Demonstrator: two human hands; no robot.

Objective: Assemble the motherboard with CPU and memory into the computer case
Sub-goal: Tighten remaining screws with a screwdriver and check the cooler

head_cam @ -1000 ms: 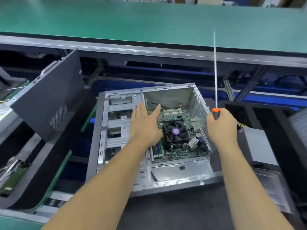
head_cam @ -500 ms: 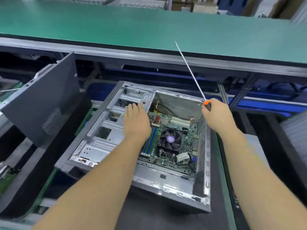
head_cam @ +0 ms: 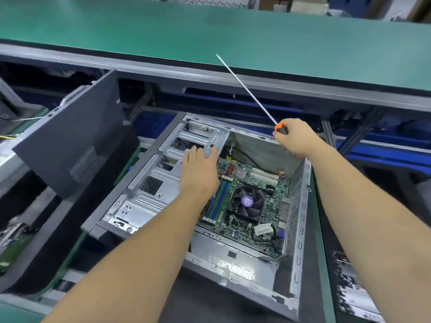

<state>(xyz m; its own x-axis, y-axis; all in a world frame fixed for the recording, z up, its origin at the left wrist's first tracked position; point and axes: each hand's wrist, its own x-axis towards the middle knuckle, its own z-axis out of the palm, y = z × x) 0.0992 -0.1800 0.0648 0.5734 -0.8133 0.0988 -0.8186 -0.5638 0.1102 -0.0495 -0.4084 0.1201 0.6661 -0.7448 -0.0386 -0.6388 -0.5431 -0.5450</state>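
- bare grey sheet metal makes up the computer case (head_cam: 300, 234), which lies open side up on a dark mat, its stamped drive cage (head_cam: 163, 173) full of rectangular cut-outs and mesh vents.
- inside the case sits the green motherboard (head_cam: 263, 183), flat against the bottom, dense with small parts; a round black cpu fan (head_cam: 247, 202) with a purple hub label stands in its middle, and long blue-green memory slots (head_cam: 218, 202) run beside it.
- left hand (head_cam: 198, 169) lies flat, fingers straight and together, pressing on the edge of the drive cage just above the board.
- right hand (head_cam: 296, 137) is curled round the black, orange-collared handle of a screwdriver (head_cam: 247, 92), resting at the far rim of the case; the thin steel shaft slants up and to the left (tip well above the case).
- a matte dark-grey side panel (head_cam: 70, 136) with a perforated vent patch leans tilted to the left of the case.
- a smooth green desk (head_cam: 210, 29) with a metal front edge runs across the far side.
- compared with half a second ago, the hands and case sit almost the same; a second ago the shaft stood near upright and the case lay squarer to the view, left hand over the board.
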